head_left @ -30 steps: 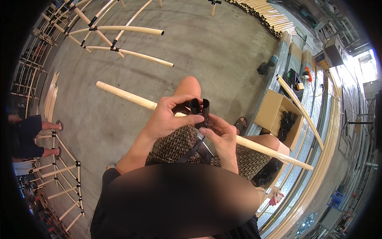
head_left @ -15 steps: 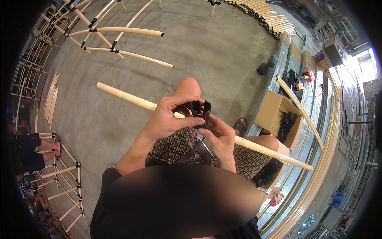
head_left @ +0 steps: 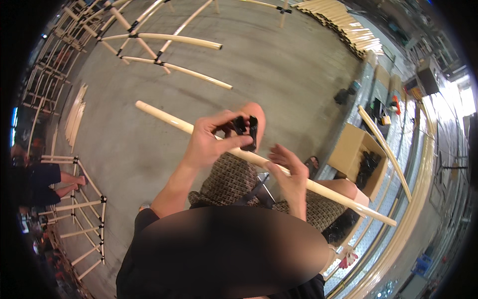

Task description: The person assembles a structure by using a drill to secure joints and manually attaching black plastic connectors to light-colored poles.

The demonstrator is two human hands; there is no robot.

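A long cream pipe (head_left: 169, 118) lies slantwise across my lap, its far end up to the left. Between the thumb and fingers of my left hand (head_left: 208, 142) are black pipe-joint pieces (head_left: 252, 133), curved halves with a gap between them, held just above the pipe. I cannot tell whether these pieces are joined. My right hand (head_left: 291, 172) is at the pipe to the right of the joint, fingers spread and slightly blurred, thumb by the pipe. It holds nothing that I can see.
On my right an open cardboard box (head_left: 371, 164) contains black joints. A loose curved-looking pipe (head_left: 383, 149) leans beside it. Pipe frames (head_left: 174, 39) stand ahead and at left. A pipe stack (head_left: 343, 25) lies far right. Another person's legs (head_left: 67, 182) show at left.
My right hand has let go of the black joint and moved down right to the pipe, its fingers opening. My left hand keeps the joint. The whole view has shifted slightly.
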